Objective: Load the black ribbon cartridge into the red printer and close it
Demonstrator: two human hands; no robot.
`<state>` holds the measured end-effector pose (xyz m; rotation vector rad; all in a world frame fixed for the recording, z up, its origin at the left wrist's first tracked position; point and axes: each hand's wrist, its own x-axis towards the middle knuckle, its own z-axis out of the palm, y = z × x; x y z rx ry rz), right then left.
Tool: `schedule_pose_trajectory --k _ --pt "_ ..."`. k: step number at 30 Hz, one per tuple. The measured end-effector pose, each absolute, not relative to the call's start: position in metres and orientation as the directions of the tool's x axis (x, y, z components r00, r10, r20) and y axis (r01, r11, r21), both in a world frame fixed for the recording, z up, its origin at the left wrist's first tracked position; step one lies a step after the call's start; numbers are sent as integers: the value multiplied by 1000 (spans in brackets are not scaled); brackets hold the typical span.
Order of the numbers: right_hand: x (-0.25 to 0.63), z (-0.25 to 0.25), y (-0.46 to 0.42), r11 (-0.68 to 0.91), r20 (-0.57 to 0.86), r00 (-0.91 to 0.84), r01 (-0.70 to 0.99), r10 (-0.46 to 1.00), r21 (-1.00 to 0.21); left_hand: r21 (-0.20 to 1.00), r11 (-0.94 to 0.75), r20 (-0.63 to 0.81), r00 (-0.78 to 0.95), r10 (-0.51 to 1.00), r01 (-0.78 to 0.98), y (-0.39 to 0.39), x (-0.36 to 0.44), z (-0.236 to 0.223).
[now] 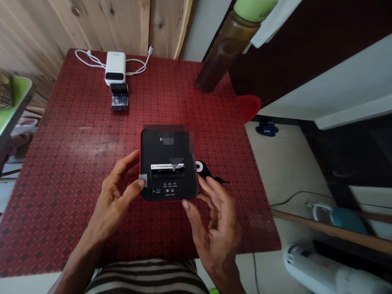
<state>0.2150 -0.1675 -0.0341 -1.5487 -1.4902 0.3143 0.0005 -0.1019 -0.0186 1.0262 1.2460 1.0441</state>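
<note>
A small black printer [167,155] with rounded corners and a red lower edge is held over the table's middle. Its face has a paper slot, a white warning strip, a tiny display and two small buttons. My left hand [118,194] grips the left side, thumb on the front near a grey tab, fingers behind. At the lower right corner, my right hand [217,222] has its thumb on the near edge and its curled fingers against the side. Just beyond the right side shows a black piece with a white ring [199,166], partly hidden.
On the red patterned table [82,188] lies a white power bank [115,65] with a white cable [139,67]. A black crumpled strip [119,98] touches its near end. A tall brown bottle [226,49] with a green lid stands at the far right corner.
</note>
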Motion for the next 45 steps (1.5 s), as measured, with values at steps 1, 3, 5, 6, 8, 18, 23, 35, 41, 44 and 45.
schedule_pose_trajectory --k 1,3,5,6,8,18,23,35,41,44,45 --pt "214 -34 -167 173 399 236 630 886 -757 972 231 -229 40 973 -47 -102 0 -18" --pt "214 -33 -166 184 399 234 613 887 -768 967 249 -247 48 968 -60 -102 -1 -18" --pt "214 -32 -165 192 406 230 612 885 -767 963 258 -254 51 966 -79 -102 -1 -18" --pt "215 -32 -165 194 408 230 614 883 -765 961 263 -260 48 964 -88 -101 0 -18" --pt "215 -32 -165 190 408 234 615 882 -765 952 284 -283 34 959 -110 -101 2 -18" --pt "214 -41 -166 166 363 292 531 885 -831 941 300 -306 -15 952 -156 -102 14 -15" --pt "214 -42 -167 157 336 298 493 893 -856 944 274 -286 -41 957 -186 -105 15 -17" --pt "212 -43 -165 164 355 292 521 888 -838 957 235 -245 -42 969 -171 -102 19 -25" --pt "227 -28 -161 156 344 199 617 918 -771 965 225 -232 -40 972 -133 -104 14 -27" --pt "239 -7 -146 246 437 92 715 895 -654 966 223 -227 -15 974 -132 -105 10 -29" --pt "242 1 -137 296 480 39 743 876 -600 968 214 -216 -2 976 -134 -105 9 -30"
